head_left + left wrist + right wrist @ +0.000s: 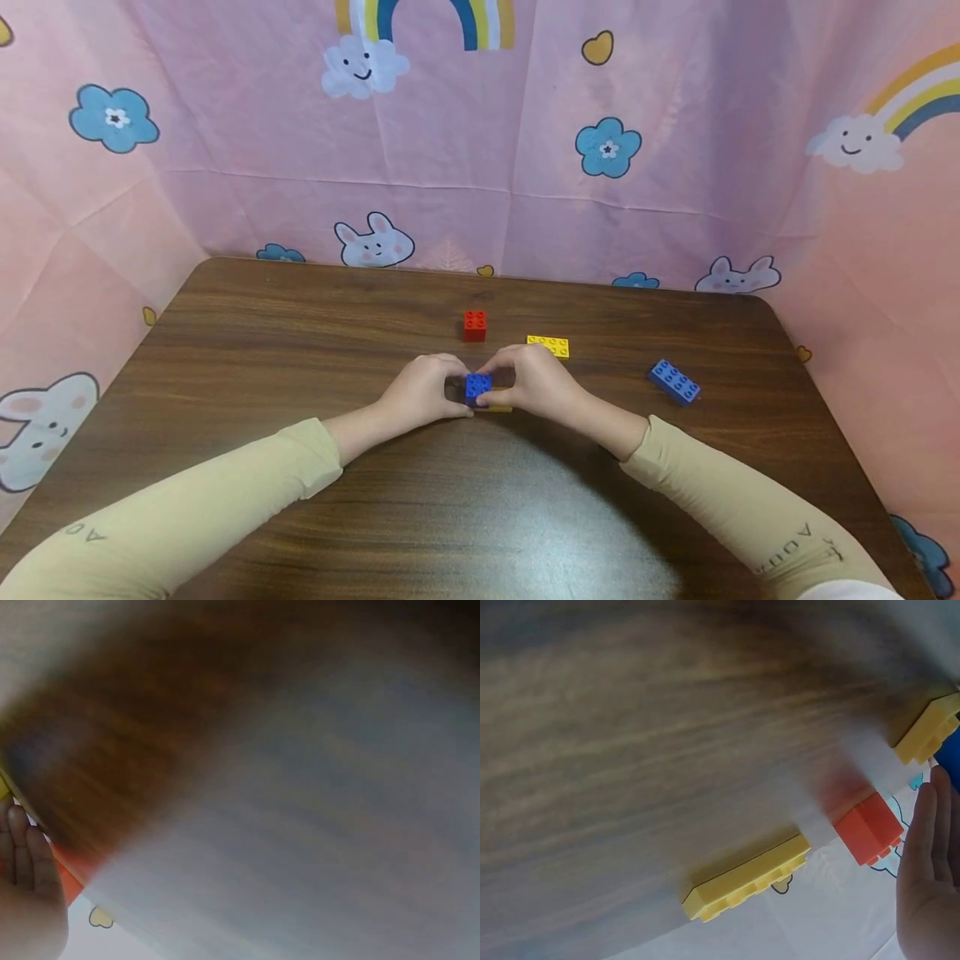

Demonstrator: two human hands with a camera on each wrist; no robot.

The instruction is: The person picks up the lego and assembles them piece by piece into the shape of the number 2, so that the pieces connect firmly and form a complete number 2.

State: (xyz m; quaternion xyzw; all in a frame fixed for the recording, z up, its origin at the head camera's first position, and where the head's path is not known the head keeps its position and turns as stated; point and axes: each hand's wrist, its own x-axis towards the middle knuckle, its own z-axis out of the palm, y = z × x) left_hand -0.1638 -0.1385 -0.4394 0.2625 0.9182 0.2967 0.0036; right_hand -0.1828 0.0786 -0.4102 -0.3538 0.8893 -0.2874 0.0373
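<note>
A small square blue brick [477, 385] sits over the left part of a yellow brick [501, 409] at the middle of the wooden table. My right hand [542, 385] pinches the blue brick, thumb on its near side and fingers behind. From the left, my left hand [423, 390] has its thumb and fingers curled about the pair, thumb tip low at the yellow brick's end. The right wrist view shows the yellow brick [930, 729] with the blue brick [950, 759] against its studded side, beside my straight outer fingers. Most of the left wrist view is blurred.
Behind my hands stands a red square brick [475, 327]. A second yellow brick [555, 345] lies just beyond my right hand, partly covered by it. Farther right is a longer blue brick [674, 382]. A pink patterned curtain [450, 150] borders the table [300, 308] at the back and sides.
</note>
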